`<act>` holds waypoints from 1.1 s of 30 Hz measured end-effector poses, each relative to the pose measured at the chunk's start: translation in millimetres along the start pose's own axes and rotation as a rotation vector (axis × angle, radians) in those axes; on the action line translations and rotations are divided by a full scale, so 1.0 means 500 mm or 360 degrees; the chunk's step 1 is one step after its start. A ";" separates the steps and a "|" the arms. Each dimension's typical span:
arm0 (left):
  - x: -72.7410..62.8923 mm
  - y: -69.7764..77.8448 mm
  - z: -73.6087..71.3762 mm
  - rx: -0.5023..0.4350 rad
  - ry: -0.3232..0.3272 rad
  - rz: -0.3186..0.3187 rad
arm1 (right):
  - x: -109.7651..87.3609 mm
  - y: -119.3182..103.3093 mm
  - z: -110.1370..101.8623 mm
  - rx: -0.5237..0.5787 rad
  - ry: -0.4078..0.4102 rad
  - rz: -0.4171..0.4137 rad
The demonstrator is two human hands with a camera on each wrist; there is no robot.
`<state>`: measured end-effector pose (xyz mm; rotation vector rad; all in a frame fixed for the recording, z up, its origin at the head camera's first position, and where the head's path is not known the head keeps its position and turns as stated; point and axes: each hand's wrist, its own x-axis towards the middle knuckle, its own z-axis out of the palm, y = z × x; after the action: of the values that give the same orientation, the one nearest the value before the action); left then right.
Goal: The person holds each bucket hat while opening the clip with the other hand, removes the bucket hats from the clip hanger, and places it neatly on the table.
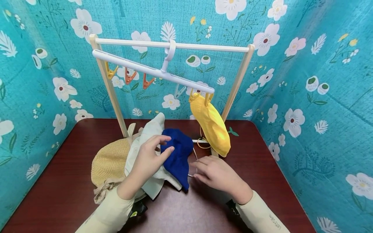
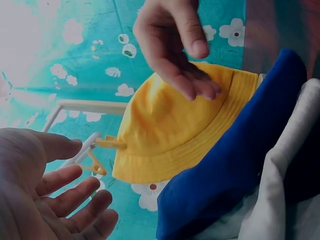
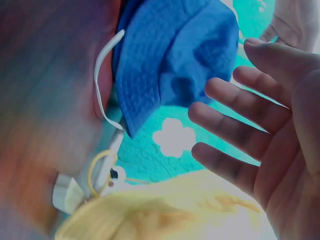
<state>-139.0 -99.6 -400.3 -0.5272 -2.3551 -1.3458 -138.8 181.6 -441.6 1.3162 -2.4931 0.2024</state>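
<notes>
A blue bucket hat (image 1: 177, 152) lies on the pile of hats, between the two hands. My left hand (image 1: 151, 155) hovers over its left side with fingers loosely bent and nothing in them. To the right of the blue hat is my right hand (image 1: 218, 171), also holding nothing, its fingers spread in the right wrist view. A white cord (image 3: 100, 80) hangs from the blue hat's brim. Behind the right hand, a yellow bucket hat (image 1: 209, 123) hangs by yellow clips (image 1: 201, 97) from the right end of a white hanger (image 1: 154, 69), which tilts down to the right.
A pale hat (image 1: 145, 139) and a woven straw hat (image 1: 110, 160) with a ribbon lie at the left on the dark red table (image 1: 52, 174). The hanger hooks over the bar of a wooden rack (image 1: 116, 97). Orange clips (image 1: 147, 81) dangle from its left half.
</notes>
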 end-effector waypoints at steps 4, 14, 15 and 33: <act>0.001 0.005 0.011 0.0016 -0.0045 -0.0006 | -0.011 0.010 -0.016 0.0007 0.0012 0.0068; 0.014 0.039 0.039 0.0056 -0.0144 0.0024 | -0.029 0.025 -0.041 0.0015 0.0096 0.0118; 0.016 0.041 0.043 0.0058 -0.0156 0.0027 | -0.030 0.027 -0.045 0.0011 0.0115 0.0117; 0.068 0.084 0.062 -0.0042 0.0010 0.0237 | -0.049 0.051 -0.059 -0.0025 0.0244 0.0136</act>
<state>-151.9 -48.2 -367.5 -0.6901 -2.2472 -1.3106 -140.9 223.1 -421.4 1.1434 -2.4179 0.2910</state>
